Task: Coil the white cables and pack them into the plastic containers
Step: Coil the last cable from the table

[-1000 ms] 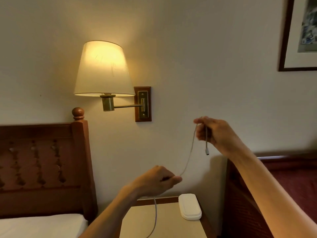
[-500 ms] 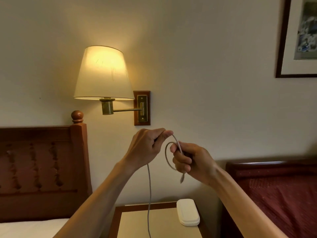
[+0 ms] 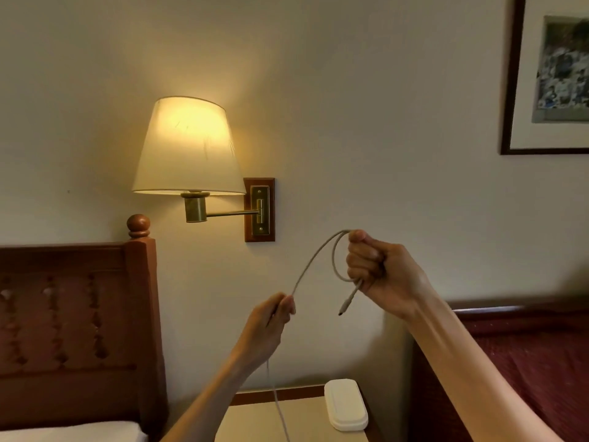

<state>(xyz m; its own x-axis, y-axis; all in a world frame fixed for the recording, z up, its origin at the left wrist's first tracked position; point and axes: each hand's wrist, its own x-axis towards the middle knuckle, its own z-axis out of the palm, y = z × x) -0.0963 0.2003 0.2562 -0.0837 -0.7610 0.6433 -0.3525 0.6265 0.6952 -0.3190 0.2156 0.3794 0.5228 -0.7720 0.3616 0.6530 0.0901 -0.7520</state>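
At six o'clock the counter [image 3: 248, 422] carries a closed white case [image 3: 345, 405], and the loose tail of the white cable [image 3: 314, 261] runs down past it out of view. Just above, the left hand [image 3: 271, 327] has dropped from beside the right to about seven o'clock of it, fingers pinched on the cable, drawing out a fresh length. Higher, at three o'clock, the right hand [image 3: 379, 269] keeps its fingers curled tight round one finished loop, the plug [image 3: 344, 306] hanging beneath. The first turn looks made; the drawn-out length is likely due to be brought up as the second. Beyond glows the wall lamp [image 3: 188, 148].
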